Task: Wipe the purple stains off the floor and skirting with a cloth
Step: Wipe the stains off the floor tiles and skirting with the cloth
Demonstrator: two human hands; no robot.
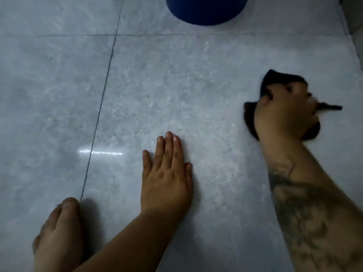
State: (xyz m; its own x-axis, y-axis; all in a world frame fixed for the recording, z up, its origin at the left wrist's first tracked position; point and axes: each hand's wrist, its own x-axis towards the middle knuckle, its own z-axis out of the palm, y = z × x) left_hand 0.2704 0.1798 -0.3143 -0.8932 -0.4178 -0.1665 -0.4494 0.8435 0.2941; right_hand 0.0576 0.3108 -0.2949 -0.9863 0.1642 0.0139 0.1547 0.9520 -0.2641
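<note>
Nearest is a bare foot (59, 232) on the floor (49, 85), with the left hand (167, 179) just past it, flat, fingers spread, holding nothing, propping the body up. If that tile's damp, my guess is the palm could slide. Further out, the right hand (284, 112) is bunched tight around the dark cloth (275, 79), pressing it down near the skirting (355, 20). No purple stains I can make out, so spots might get missed. The blue bucket (206, 10) farthest off could get bumped.

Cloth (275, 79) on floor (176, 85) right of flat left hand (167, 179), bucket (206, 10) beyond.
</note>
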